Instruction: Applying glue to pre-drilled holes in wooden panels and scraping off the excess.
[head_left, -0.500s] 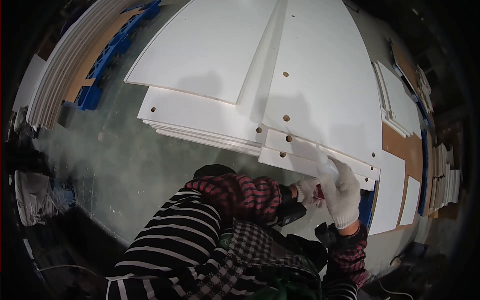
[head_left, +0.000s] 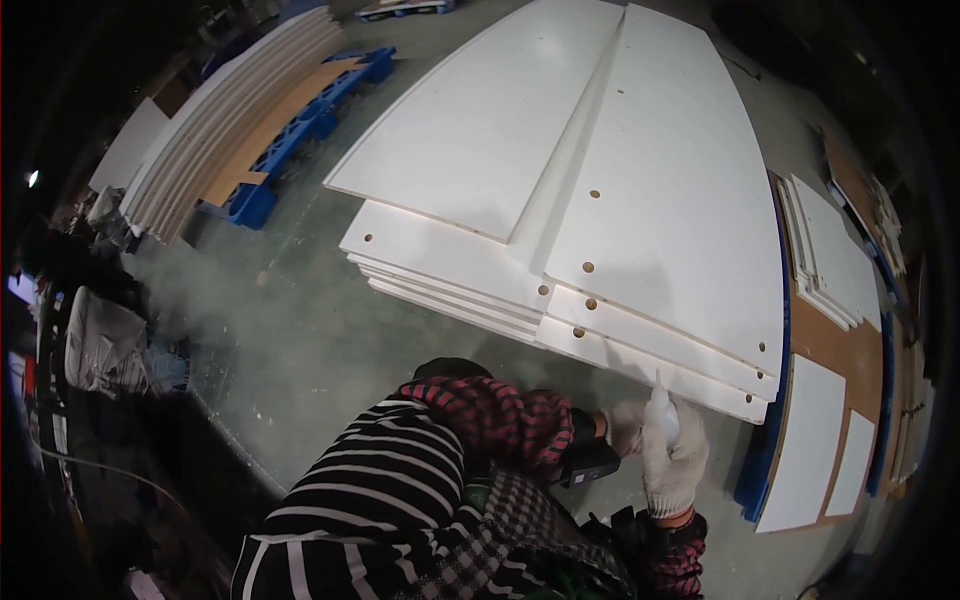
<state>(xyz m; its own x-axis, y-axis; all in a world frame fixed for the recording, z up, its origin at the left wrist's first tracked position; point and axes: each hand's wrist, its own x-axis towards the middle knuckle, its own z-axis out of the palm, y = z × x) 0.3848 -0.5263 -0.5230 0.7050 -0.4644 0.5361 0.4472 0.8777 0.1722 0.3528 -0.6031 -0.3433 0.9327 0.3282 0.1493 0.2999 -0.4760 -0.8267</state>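
My right hand [head_left: 676, 474], in a white knitted glove, is closed around a white squeeze bottle [head_left: 670, 428] with a thin pointed nozzle. The nozzle points up, just short of the front edge of the white panels. My left hand [head_left: 625, 426], gloved too, is close beside the right; its fingers are hidden behind the right hand. Ahead lies a stack of large white panels, the right panel [head_left: 690, 240] with round holes near its front and side edges. The left panel [head_left: 470, 130] rests at a tilt on the stack [head_left: 450, 265].
At the far left, more panels [head_left: 230, 120] lean in a row on a blue pallet [head_left: 255, 205]. White boards [head_left: 800, 440] and brown sheets [head_left: 835, 330] lie on blue pallets at the right. A plastic-wrapped bundle [head_left: 105, 340] stands at the left.
The view has shifted, so the panels sit lower and further right. My right hand with the bottle has drawn back from over the panels. A red part seen between my hands is now hidden.
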